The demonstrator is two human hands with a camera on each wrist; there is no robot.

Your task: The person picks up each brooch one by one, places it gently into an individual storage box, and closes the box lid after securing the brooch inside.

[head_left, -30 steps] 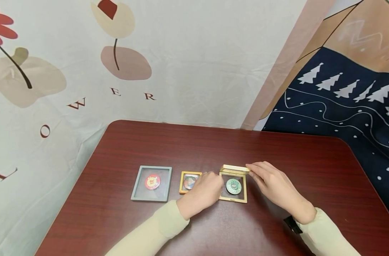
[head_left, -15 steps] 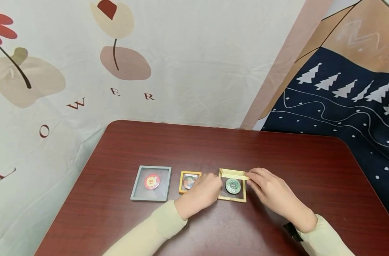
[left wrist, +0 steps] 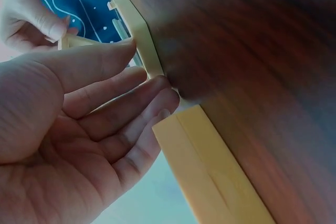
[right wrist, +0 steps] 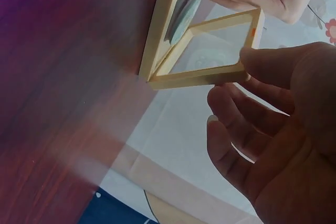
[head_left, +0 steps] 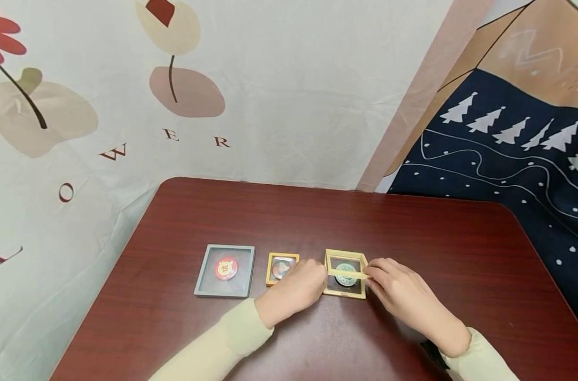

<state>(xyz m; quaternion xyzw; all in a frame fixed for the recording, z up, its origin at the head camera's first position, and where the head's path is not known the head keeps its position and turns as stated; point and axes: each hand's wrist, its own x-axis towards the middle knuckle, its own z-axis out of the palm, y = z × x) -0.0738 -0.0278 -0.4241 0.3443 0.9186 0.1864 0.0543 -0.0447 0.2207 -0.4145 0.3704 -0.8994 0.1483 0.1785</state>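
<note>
In the head view a pale-yellow hinged display frame (head_left: 345, 295) lies on the table, its lid (head_left: 341, 273) partly raised. Inside its base is a round green badge (head_left: 346, 282). My right hand (head_left: 407, 293) pinches the lid's free edge between thumb and fingers. The right wrist view shows the lid's clear window (right wrist: 212, 51) tilted away from the base (right wrist: 157, 30). At the base's left side, my left hand (head_left: 292, 290) steadies the frame. Thumb and fingertips of that hand (left wrist: 89, 129) hold the base rim (left wrist: 139, 35) in the left wrist view.
Left of the hands lies a small orange-yellow frame (head_left: 269, 271) with a round picture badge (head_left: 280, 269), close to the left hand. Farther left is a larger grey frame (head_left: 201, 272) holding a red badge (head_left: 226, 269). The reddish-brown table (head_left: 269, 211) meets a printed cloth backdrop.
The right hand has swung the lid from nearly upright forward and down over the green badge. The left hand keeps its place at the base, almost unmoved.
</note>
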